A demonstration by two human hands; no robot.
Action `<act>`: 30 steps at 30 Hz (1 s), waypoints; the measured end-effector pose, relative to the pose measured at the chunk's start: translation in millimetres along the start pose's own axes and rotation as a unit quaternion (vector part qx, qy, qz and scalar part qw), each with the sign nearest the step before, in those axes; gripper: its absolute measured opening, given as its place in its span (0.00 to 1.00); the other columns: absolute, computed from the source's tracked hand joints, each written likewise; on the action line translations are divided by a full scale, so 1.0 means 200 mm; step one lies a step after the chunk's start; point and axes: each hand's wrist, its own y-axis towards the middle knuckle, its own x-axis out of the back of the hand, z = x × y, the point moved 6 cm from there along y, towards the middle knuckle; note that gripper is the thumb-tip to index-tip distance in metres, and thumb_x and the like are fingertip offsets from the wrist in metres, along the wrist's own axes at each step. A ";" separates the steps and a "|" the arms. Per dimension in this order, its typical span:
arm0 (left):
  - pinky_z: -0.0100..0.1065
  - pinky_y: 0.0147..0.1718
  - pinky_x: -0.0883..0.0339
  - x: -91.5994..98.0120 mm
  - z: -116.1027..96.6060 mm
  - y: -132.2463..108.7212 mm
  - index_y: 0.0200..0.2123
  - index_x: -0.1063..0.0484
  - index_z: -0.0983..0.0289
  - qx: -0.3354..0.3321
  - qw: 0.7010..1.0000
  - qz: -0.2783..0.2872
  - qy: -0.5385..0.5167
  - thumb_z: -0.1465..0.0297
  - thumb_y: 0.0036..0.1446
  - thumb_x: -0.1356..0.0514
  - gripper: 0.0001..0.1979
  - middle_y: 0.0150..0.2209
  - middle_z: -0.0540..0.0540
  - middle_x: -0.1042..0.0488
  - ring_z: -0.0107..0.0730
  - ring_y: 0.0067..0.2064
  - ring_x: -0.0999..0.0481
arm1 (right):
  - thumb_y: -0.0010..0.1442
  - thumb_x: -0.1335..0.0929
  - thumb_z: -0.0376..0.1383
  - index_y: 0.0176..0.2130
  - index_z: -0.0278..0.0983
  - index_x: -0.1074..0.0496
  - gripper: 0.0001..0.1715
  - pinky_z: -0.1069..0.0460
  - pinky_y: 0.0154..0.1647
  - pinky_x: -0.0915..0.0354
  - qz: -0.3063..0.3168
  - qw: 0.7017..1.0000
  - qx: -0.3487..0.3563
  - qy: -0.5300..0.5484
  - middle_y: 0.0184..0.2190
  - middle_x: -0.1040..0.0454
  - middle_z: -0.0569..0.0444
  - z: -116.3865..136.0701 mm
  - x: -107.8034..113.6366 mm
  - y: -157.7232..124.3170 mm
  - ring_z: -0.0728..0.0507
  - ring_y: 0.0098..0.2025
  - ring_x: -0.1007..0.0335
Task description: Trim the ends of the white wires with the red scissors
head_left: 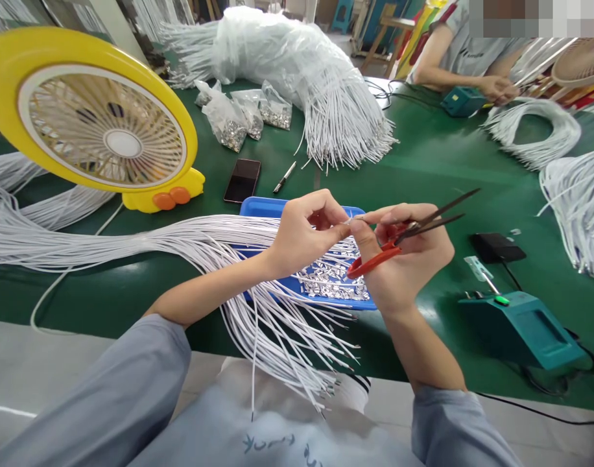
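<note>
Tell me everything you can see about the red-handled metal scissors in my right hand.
The red-handled metal scissors sit in your bare right hand, which hides part of them. The glossy handle looks like plastic, with a loop near your thumb. The dark, slender blades taper to points and stand slightly open in a narrow V, aimed right and somewhat upward in the picture. Their tips stick out past your hand, with the green tabletop behind them.

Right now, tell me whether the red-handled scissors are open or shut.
Partly open: the red-handled scissors, in the right hand, show a gap between their two blade tips.
</note>
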 end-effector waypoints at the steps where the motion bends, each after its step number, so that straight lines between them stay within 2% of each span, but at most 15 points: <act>1: 0.23 0.17 0.45 0.00 0.00 0.00 0.22 0.32 0.67 -0.001 1.000 -0.005 0.002 0.60 0.45 0.29 0.18 0.21 0.47 0.32 0.17 0.21 0.38 | 0.57 0.30 0.40 0.32 0.45 0.38 0.11 0.48 0.25 0.40 0.000 1.000 -0.003 0.001 0.29 0.28 0.55 0.00 0.00 0.00 0.44 0.26 0.35; 6: 0.23 0.18 0.44 0.01 0.01 -0.01 0.21 0.31 0.67 -0.015 0.999 -0.037 0.010 0.61 0.44 0.29 0.18 0.22 0.47 0.33 0.17 0.22 0.38 | 0.56 0.29 0.36 0.32 0.45 0.37 0.11 0.48 0.26 0.40 0.000 0.999 -0.020 0.033 0.29 0.30 0.57 -0.02 -0.02 -0.01 0.46 0.25 0.38; 9: 0.24 0.19 0.43 0.02 0.04 0.01 0.21 0.29 0.67 -0.001 0.999 -0.046 0.007 0.61 0.44 0.29 0.17 0.21 0.47 0.31 0.18 0.22 0.37 | 0.54 0.28 0.34 0.33 0.44 0.35 0.12 0.49 0.28 0.39 0.014 0.998 -0.020 0.054 0.28 0.29 0.58 -0.03 -0.01 0.02 0.47 0.26 0.36; 13: 0.25 0.20 0.40 0.03 0.07 0.06 0.25 0.24 0.66 0.034 0.999 0.015 -0.034 0.60 0.45 0.29 0.14 0.22 0.49 0.27 0.19 0.22 0.34 | 0.54 0.28 0.32 0.35 0.43 0.34 0.11 0.48 0.33 0.35 0.025 0.998 -0.002 0.065 0.33 0.25 0.56 -0.03 0.03 0.09 0.45 0.34 0.28; 16: 0.26 0.23 0.36 0.03 0.06 0.07 0.27 0.22 0.65 0.042 0.997 0.055 -0.044 0.62 0.47 0.30 0.12 0.24 0.51 0.24 0.21 0.25 0.30 | 0.54 0.28 0.33 0.35 0.43 0.34 0.11 0.48 0.34 0.33 0.057 0.994 -0.015 0.091 0.36 0.23 0.57 -0.05 0.03 0.13 0.44 0.37 0.26; 20: 0.25 0.23 0.35 0.01 0.03 0.06 0.28 0.22 0.66 0.033 0.995 0.084 -0.047 0.66 0.52 0.33 0.08 0.23 0.51 0.24 0.21 0.25 0.29 | 0.53 0.27 0.34 0.34 0.44 0.35 0.12 0.47 0.33 0.33 0.096 0.984 -0.034 0.144 0.35 0.22 0.57 -0.07 0.00 0.13 0.44 0.36 0.25; 24: 0.24 0.22 0.36 -0.01 0.02 0.05 0.27 0.23 0.66 0.020 0.992 0.114 -0.040 0.68 0.56 0.36 0.08 0.22 0.50 0.25 0.20 0.24 0.31 | 0.54 0.28 0.38 0.34 0.45 0.37 0.13 0.46 0.30 0.33 0.123 0.983 -0.038 0.129 0.34 0.23 0.57 -0.07 -0.02 0.11 0.43 0.34 0.26; 27: 0.24 0.22 0.36 -0.02 0.01 0.05 0.26 0.24 0.66 0.014 0.991 0.128 -0.036 0.66 0.58 0.37 0.11 0.22 0.51 0.26 0.21 0.24 0.30 | 0.54 0.28 0.42 0.33 0.45 0.37 0.14 0.46 0.28 0.36 0.119 0.986 -0.024 0.110 0.31 0.24 0.56 -0.06 -0.01 0.11 0.43 0.31 0.28; 30: 0.25 0.23 0.36 -0.03 0.02 0.05 0.27 0.24 0.66 0.018 0.991 0.128 -0.042 0.65 0.58 0.38 0.12 0.22 0.51 0.26 0.21 0.24 0.29 | 0.51 0.26 0.41 0.33 0.44 0.35 0.15 0.47 0.28 0.36 0.109 0.988 -0.014 0.111 0.30 0.25 0.56 -0.06 0.00 0.12 0.45 0.30 0.29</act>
